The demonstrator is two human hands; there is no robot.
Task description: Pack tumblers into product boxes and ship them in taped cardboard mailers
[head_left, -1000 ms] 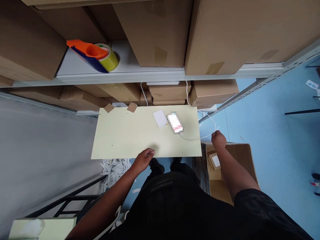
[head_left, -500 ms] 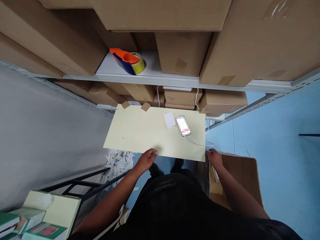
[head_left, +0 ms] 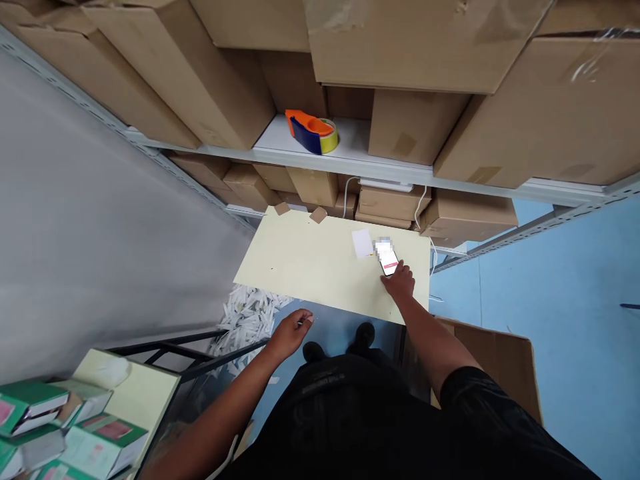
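A pale yellow table (head_left: pixel 310 267) stands below me against metal shelving. On it lie a white card (head_left: pixel 362 243) and a phone (head_left: pixel 387 257) with a lit screen. My right hand (head_left: pixel 400 280) rests on the table with its fingers on the near end of the phone. My left hand (head_left: pixel 290 328) hangs off the table's near edge, fingers loosely curled, holding nothing I can make out. A white cable (head_left: pixel 434 257) runs from the shelf down past the table's right edge.
Cardboard boxes (head_left: pixel 415 127) fill the shelves; an orange and blue tape dispenser (head_left: pixel 311 131) sits on one shelf (head_left: pixel 345 160). An open carton (head_left: pixel 505 360) stands at my right on the blue floor. White paper strips (head_left: pixel 250 313) lie under the table. Green and white boxes (head_left: pixel 55 427) are stacked lower left.
My right hand has moved from the open carton at the table's right corner up onto the table to the phone. My left hand has drawn back off the table edge. The view has shifted left.
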